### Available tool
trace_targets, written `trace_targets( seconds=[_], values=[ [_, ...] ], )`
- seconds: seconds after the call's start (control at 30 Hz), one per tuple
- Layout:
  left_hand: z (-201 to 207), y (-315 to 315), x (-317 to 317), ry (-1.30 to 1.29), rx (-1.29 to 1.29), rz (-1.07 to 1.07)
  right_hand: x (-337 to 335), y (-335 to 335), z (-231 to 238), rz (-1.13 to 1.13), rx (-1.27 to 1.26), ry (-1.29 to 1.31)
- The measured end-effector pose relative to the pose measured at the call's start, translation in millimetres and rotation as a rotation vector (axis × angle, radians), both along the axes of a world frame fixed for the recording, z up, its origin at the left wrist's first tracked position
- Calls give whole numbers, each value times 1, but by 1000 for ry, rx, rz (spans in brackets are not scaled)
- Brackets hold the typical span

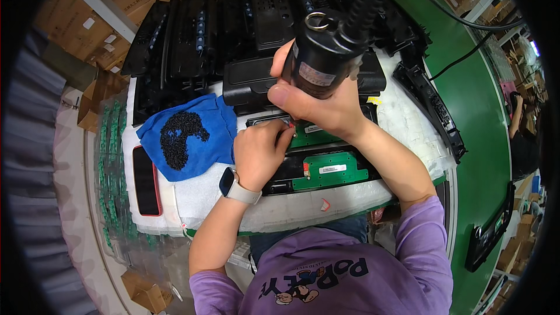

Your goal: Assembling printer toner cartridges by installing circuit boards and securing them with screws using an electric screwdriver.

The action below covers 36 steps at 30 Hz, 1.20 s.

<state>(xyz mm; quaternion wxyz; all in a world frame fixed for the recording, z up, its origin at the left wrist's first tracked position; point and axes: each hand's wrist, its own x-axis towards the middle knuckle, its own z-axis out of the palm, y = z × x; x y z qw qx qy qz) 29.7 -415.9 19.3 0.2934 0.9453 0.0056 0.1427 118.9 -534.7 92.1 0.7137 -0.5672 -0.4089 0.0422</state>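
My right hand is wrapped round a black electric screwdriver, held upright with its coiled cord at the top. Its tip is hidden behind my hands. Close beside it, my left hand has thumb and forefinger pinched at the left end of a green circuit board, by a small red part. Whatever the pinch holds is too small to make out. Nearer to me, a second green circuit board with a white label lies in a black plastic housing.
Left of my left hand, small black screws are heaped on a blue cloth. A red-edged phone lies at the left edge of the white padded table. Black housings crowd the back; a long black part lies right.
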Motion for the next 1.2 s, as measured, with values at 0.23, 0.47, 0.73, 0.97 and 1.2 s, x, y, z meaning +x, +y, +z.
trace_targets(
  seconds=[0.23, 0.47, 0.73, 0.97, 1.2],
  values=[
    [-2, 0, 0, -33, 91, 1, -3, 14, -5, 16, 15, 36],
    [-1, -1, 1, 8, 43, 10, -1, 17, -7, 0, 6, -5],
    [-1, -2, 0, -25, 53, 5, 7, 9, -10, 9, -72, -70],
    [0, -1, -1, -179, -33, -8, 2, -1, -4, 86, 34, 15],
    [12, 9, -7, 29, -1061, -21, 9, -29, 25, 259, 399, 193]
  ],
)
